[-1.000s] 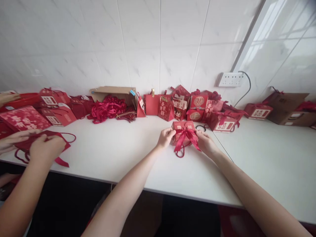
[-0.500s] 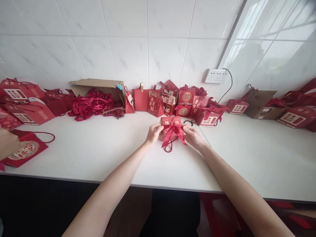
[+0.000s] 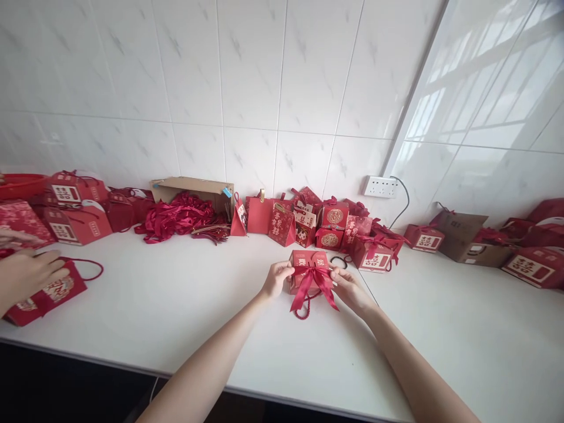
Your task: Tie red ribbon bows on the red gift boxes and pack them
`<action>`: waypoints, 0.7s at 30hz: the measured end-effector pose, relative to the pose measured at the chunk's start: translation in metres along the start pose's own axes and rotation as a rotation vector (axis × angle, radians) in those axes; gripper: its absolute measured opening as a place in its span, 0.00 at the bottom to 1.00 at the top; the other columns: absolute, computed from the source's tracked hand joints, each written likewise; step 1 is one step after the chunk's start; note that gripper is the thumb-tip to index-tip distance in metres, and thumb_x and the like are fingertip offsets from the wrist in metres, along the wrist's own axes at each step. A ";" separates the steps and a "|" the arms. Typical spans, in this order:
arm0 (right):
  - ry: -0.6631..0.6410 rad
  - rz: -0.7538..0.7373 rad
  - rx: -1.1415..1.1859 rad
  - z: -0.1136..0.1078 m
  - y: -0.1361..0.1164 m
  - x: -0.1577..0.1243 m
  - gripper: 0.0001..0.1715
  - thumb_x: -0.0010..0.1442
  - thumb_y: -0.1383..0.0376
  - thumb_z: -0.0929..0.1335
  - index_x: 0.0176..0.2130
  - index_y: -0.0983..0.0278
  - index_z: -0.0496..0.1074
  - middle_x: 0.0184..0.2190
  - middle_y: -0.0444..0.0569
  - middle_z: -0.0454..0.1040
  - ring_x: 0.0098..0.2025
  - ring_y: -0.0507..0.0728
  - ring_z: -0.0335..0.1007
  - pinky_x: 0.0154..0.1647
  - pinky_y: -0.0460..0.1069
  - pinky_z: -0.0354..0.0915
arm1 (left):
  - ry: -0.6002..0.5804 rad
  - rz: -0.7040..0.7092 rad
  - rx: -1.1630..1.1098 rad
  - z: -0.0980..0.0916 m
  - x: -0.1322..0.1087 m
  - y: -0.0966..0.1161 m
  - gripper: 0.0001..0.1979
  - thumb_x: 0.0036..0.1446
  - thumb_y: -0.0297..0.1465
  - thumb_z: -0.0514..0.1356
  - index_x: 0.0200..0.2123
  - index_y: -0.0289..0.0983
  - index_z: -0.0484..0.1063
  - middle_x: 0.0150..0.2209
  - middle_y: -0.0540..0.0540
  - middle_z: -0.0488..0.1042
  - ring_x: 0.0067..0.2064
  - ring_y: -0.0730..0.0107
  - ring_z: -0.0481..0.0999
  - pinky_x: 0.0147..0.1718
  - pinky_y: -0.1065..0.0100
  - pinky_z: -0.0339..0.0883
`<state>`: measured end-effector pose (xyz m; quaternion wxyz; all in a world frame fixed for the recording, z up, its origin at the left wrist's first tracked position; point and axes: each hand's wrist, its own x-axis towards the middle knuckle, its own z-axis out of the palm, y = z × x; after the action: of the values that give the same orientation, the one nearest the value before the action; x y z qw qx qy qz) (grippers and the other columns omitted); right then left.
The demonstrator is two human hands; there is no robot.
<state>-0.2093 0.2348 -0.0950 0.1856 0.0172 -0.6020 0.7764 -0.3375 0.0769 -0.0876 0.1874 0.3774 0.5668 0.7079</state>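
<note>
A small red gift box [image 3: 308,262] stands on the white counter [image 3: 198,311] in the middle of the view. A red ribbon bow [image 3: 314,284] is tied across its front, with tails hanging down over a red cord loop. My left hand [image 3: 275,278] pinches the bow's left loop. My right hand [image 3: 349,288] pinches the right loop. Both hands have their fingers closed on the ribbon.
Several red gift boxes [image 3: 335,223] crowd the wall behind. A cardboard box [image 3: 194,189] lies with a heap of red ribbons [image 3: 176,212]. Another person's hand [image 3: 26,272] rests on a red bag [image 3: 48,294] at left. A power strip [image 3: 381,186] hangs on the wall.
The camera has tilted up, so everything sits lower in view. My hands stay on the bow. The other person's hand is back on the red bag at the left.
</note>
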 end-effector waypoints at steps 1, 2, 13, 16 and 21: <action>-0.004 0.006 0.001 0.000 0.000 0.000 0.16 0.51 0.58 0.72 0.20 0.63 0.68 0.51 0.45 0.69 0.43 0.57 0.69 0.39 0.49 0.65 | 0.000 -0.001 0.002 0.000 0.000 -0.001 0.12 0.40 0.37 0.55 0.13 0.38 0.57 0.15 0.54 0.57 0.20 0.76 0.55 0.23 0.70 0.49; -0.008 0.014 0.003 0.000 0.000 0.000 0.16 0.51 0.57 0.72 0.20 0.63 0.68 0.51 0.45 0.69 0.42 0.57 0.70 0.39 0.49 0.65 | 0.001 -0.002 0.005 0.000 0.000 -0.002 0.12 0.40 0.37 0.55 0.13 0.38 0.57 0.15 0.54 0.57 0.20 0.76 0.55 0.23 0.70 0.49; 0.000 0.021 -0.008 -0.003 0.005 0.001 0.17 0.52 0.56 0.72 0.21 0.63 0.68 0.51 0.49 0.69 0.44 0.60 0.69 0.39 0.51 0.65 | 0.014 -0.019 0.000 0.002 0.001 -0.005 0.12 0.41 0.38 0.53 0.14 0.38 0.55 0.15 0.54 0.55 0.21 0.75 0.55 0.24 0.69 0.50; 0.004 0.013 -0.007 0.000 0.003 0.001 0.17 0.50 0.56 0.72 0.20 0.63 0.67 0.50 0.50 0.70 0.43 0.60 0.69 0.40 0.52 0.65 | 0.023 -0.009 0.006 0.003 0.000 -0.003 0.12 0.40 0.38 0.53 0.14 0.38 0.55 0.15 0.54 0.54 0.21 0.76 0.54 0.24 0.69 0.49; -0.007 0.006 -0.001 0.001 0.003 0.002 0.18 0.50 0.56 0.72 0.20 0.63 0.66 0.50 0.49 0.69 0.45 0.60 0.69 0.40 0.51 0.65 | 0.019 -0.004 0.012 0.002 0.000 -0.002 0.12 0.40 0.37 0.53 0.14 0.39 0.55 0.15 0.54 0.54 0.21 0.75 0.54 0.24 0.69 0.49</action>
<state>-0.2123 0.2341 -0.0970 0.1811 0.0179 -0.6031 0.7766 -0.3359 0.0788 -0.0897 0.1813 0.3705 0.5735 0.7078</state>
